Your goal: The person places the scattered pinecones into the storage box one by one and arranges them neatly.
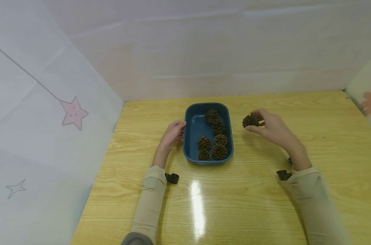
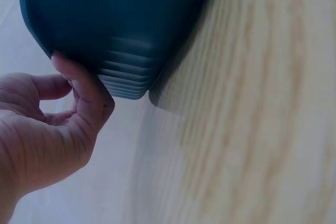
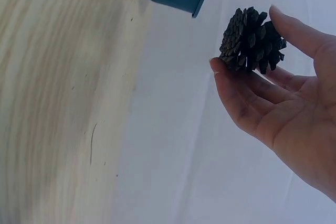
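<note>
A deep blue plastic tub (image 1: 199, 126) with rounded corners stands on the table, several brown pine cones (image 1: 219, 151) lying in it. At its left side is my left hand (image 1: 173, 133); in the left wrist view its bent fingers (image 2: 86, 90) hold the tub's rim. To the right of the tub, apart from it, my right hand (image 1: 272, 127) holds another pine cone (image 1: 251, 120) above the table. The right wrist view shows that pine cone (image 3: 252, 41) between the thumb and the fingertips (image 3: 223, 72), its scales spread.
The light wooden table (image 1: 249, 204) reaches back to a pale wall covering (image 1: 185, 51). Small dark specks and a thin strand (image 3: 92, 142) lie on the tabletop. On the left, a sheet bears a printed pink star (image 1: 74, 113).
</note>
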`<state>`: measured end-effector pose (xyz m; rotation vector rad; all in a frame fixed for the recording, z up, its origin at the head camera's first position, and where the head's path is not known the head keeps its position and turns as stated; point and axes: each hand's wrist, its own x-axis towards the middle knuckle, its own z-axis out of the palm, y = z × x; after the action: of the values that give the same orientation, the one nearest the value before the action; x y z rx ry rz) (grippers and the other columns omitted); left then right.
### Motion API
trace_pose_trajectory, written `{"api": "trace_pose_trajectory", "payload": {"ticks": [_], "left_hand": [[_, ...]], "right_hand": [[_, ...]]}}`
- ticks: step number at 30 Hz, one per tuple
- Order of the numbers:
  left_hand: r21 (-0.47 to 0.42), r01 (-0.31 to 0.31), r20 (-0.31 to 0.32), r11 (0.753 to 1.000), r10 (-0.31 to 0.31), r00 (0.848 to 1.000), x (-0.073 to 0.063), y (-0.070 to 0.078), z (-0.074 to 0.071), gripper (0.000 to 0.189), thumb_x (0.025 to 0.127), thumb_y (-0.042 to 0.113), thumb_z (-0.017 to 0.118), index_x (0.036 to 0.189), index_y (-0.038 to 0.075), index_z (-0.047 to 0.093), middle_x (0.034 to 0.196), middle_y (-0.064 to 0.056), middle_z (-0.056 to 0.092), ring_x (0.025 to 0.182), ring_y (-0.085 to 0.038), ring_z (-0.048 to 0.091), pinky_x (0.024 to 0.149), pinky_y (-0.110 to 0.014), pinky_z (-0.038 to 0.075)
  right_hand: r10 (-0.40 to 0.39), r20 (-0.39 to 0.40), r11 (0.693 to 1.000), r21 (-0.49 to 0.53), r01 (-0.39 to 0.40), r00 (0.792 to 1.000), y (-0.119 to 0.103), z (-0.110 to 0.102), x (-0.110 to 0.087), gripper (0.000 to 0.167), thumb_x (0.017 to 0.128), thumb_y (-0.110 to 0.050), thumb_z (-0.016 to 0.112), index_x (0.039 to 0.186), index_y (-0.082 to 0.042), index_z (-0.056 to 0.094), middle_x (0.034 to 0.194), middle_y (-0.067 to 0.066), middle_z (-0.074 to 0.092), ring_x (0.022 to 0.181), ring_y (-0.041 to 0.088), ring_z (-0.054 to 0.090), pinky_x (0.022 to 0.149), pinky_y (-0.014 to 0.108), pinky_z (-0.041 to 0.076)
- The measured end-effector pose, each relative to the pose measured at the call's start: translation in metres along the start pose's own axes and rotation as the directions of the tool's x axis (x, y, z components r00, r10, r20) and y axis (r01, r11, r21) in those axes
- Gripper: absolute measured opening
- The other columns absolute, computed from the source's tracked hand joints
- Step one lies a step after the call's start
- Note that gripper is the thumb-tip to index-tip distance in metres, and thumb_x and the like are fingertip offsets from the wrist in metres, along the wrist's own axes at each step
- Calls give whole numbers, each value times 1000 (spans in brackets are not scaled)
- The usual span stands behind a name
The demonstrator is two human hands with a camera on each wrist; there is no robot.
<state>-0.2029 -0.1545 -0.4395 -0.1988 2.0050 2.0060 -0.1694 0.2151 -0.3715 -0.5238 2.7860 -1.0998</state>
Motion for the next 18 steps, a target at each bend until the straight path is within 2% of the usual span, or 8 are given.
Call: {"api": "trace_pose_trajectory", "payload": {"ticks": [5, 18], "left_hand": [[4, 3, -2, 1000, -3, 1000, 0, 0, 0, 24, 110, 27, 52, 102, 5, 57, 82, -4, 54, 63, -14, 50, 57, -26, 42], [5, -4, 4, 1000, 4, 1000, -1, 0, 0, 24, 110, 26, 52, 103, 4, 56, 82, -4, 53, 63, -15, 49, 57, -26, 42]], "right_hand": [[-37, 8, 999, 6, 37, 999, -8, 4, 8, 65, 101, -32, 70, 146, 6, 44, 134, 28, 57, 124, 44, 55, 99, 58, 49], [-61, 26, 998, 8, 61, 998, -19, 10, 16, 61, 101, -30, 71, 145, 4, 46, 133, 28, 58, 124, 44, 55, 100, 57, 49]]}}
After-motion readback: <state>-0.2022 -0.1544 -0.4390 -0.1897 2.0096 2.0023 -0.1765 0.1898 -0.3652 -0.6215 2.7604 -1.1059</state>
